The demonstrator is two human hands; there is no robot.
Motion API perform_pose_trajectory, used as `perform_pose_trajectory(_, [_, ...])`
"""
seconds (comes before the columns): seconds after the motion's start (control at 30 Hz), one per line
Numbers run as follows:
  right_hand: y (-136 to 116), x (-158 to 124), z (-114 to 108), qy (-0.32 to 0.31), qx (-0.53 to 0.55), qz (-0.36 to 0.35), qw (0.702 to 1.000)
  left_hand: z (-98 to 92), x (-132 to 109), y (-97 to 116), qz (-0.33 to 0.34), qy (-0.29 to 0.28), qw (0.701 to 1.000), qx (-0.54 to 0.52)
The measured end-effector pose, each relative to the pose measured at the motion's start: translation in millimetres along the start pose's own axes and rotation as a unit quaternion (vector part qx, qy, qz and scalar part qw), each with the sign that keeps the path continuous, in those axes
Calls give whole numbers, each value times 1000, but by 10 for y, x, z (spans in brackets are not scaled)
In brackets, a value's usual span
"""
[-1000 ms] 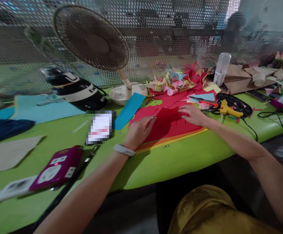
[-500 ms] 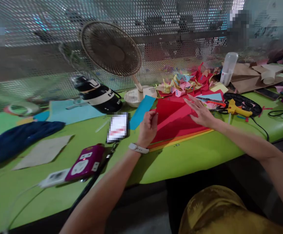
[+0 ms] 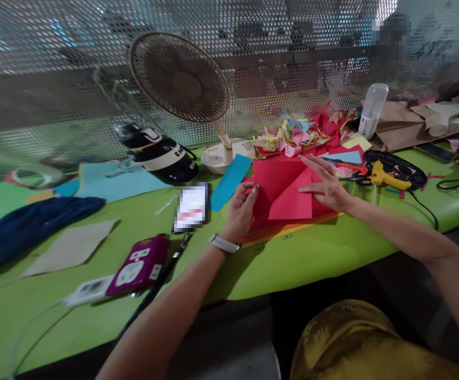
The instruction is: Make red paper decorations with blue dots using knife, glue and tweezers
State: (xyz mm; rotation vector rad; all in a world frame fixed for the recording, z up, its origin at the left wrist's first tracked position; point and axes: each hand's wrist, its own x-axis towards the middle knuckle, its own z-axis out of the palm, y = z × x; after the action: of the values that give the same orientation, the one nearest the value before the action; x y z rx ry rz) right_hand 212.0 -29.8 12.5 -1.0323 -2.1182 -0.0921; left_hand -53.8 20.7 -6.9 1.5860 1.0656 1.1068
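A creased sheet of red paper [image 3: 279, 195] lies in front of me, over more red sheets with orange and yellow edges [image 3: 267, 234] showing underneath. My left hand [image 3: 242, 208] pinches the red sheet at its left edge, thumb on top. On the right side, my right hand [image 3: 326, 187] has its fingers stretched out and touching the sheet's right part. A strip of blue paper [image 3: 230, 182] sits just beyond my left hand. Past my right hand are a red-handled cutter [image 3: 346, 165] and a yellow glue gun [image 3: 390, 177].
A fan [image 3: 180, 79] and a black bottle [image 3: 156, 153] stand at the back. Folded paper pieces [image 3: 293, 134] are heaped near a white bottle [image 3: 372, 111]. A phone [image 3: 191, 207], a purple power strip [image 3: 138, 264] and dark blue cloth [image 3: 35, 224] lie to the left.
The top red sheet has opened out into a flatter, squarer shape between my hands. My left hand now pinches its left edge; my right hand has shifted slightly right.
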Motion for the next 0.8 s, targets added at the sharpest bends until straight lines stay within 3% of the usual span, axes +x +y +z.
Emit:
perform_pose_trajectory(0.1, [1, -2, 7, 6, 3, 8, 1000, 13, -35, 36, -36, -30, 994, -95])
perform_pose_trajectory(0.3, [-21, 0, 11, -24, 29, -11, 999, 32, -89, 14, -93, -107, 982, -124])
perform_pose_trajectory(0.67, [32, -41, 48, -71, 17, -71, 995, 49, -125, 107, -166, -90, 966, -179])
perform_pose_trajectory(0.8, [33, -39, 61, -41, 41, -24, 998, 30, -138, 184, -196, -91, 954, -209])
